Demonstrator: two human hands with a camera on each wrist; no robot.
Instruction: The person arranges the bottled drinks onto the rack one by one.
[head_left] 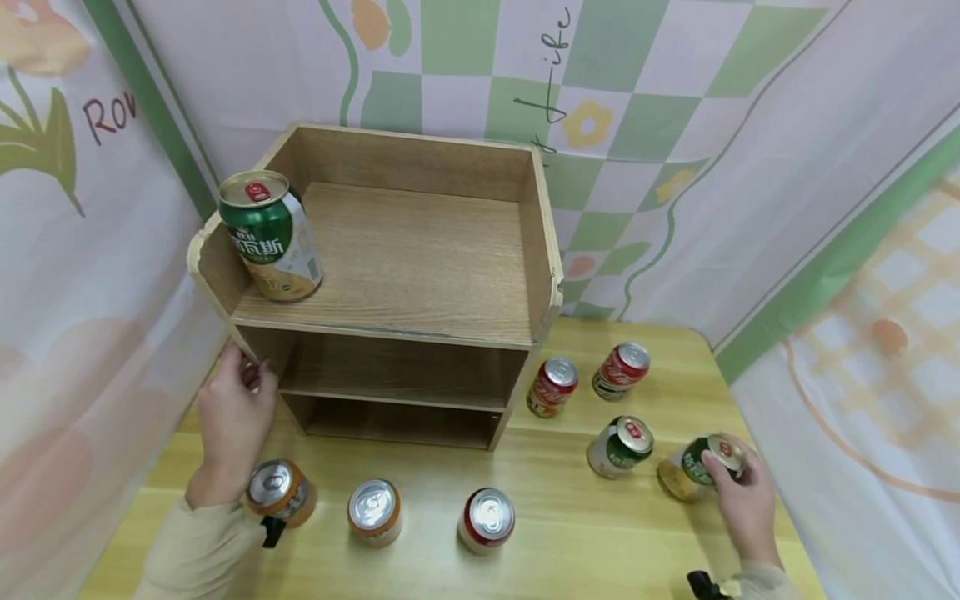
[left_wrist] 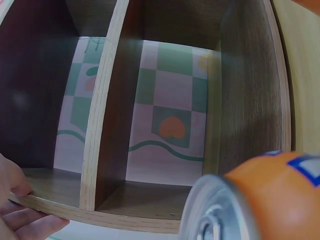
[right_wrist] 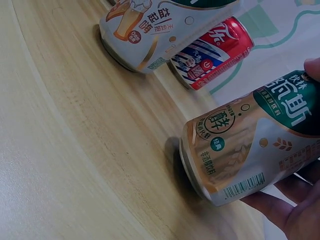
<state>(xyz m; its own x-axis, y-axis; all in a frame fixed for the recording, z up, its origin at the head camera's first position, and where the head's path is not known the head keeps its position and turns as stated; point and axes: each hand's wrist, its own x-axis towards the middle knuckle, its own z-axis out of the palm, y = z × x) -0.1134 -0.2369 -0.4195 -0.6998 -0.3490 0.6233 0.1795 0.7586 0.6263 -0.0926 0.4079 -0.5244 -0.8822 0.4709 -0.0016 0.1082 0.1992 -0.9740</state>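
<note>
My right hand (head_left: 746, 500) grips a green, white and gold drink can (head_left: 690, 471) round its upper part, at the right side of the table. In the right wrist view that can's (right_wrist: 250, 150) base is close over the wood. At the left, my left hand (head_left: 238, 408) holds the front edge of the wooden shelf's (head_left: 416, 333) side panel. The left wrist view shows the thumb (left_wrist: 17, 182) inside the panel and fingers (left_wrist: 40, 225) outside it. Another green and gold can (head_left: 270, 242) stands on the shelf's top board, at the left front corner.
A third green can (head_left: 620, 447) stands left of the held one. Two red cola cans (head_left: 552, 387) (head_left: 621, 372) are beside the shelf. In front stand two orange cans (head_left: 281, 492) (head_left: 375, 512) and a red can (head_left: 487, 521). Printed cloth (head_left: 637, 208) hangs behind the table (head_left: 562, 558).
</note>
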